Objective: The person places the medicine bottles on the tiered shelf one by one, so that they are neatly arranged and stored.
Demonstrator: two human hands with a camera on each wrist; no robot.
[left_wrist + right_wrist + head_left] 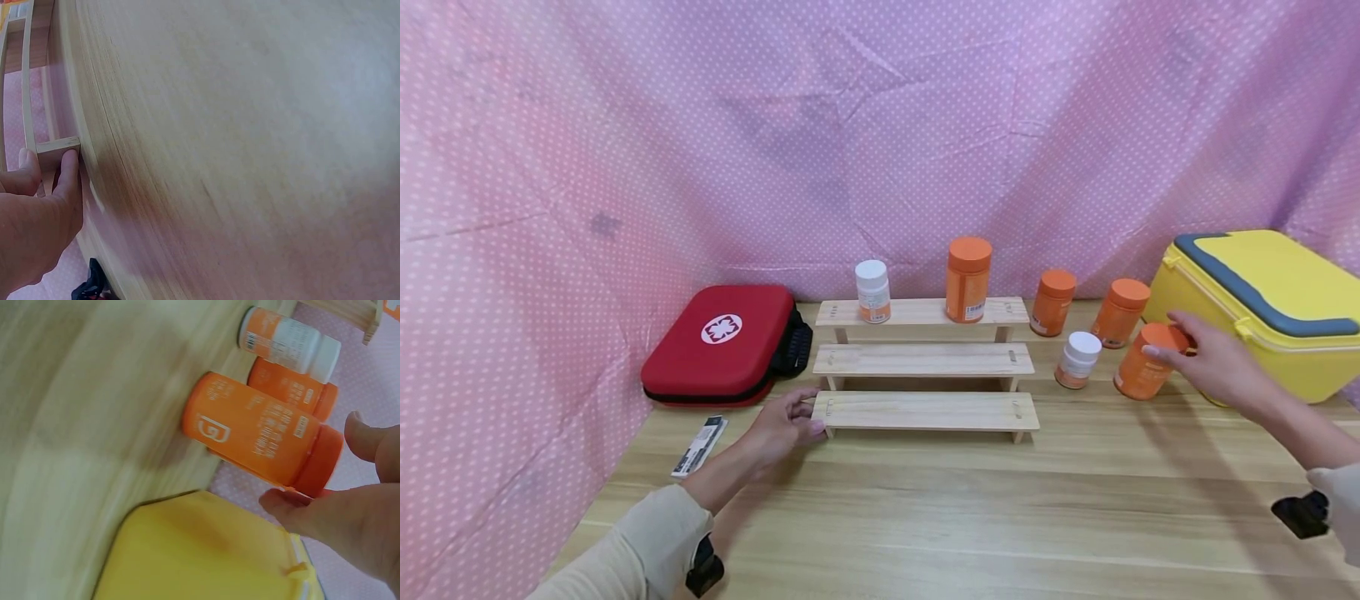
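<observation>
A three-tier wooden display rack (pixel 925 410) stands mid-table. My left hand (pixel 784 425) holds the left end of its lowest step, and in the left wrist view thumb and fingers close around the rack's leg (pixel 57 147). Over on the right, my right hand (pixel 1217 358) reaches around the orange lid of a large orange bottle (pixel 256 434) standing on the table. The right wrist view has the thumb spread apart from the lid, the other fingers partly hidden behind it. A white-capped bottle (pixel 873 292) and a tall orange bottle (pixel 967 279) stand on the top step.
Two more orange bottles, one nearer the rack (pixel 1053 303) and one nearer the box (pixel 1121 313), stand with a small white-capped bottle (pixel 1078 360). A yellow lidded box (pixel 1277 317) is at right. Left are a red first-aid case (pixel 718 346) and a narrow white packet (pixel 699 447).
</observation>
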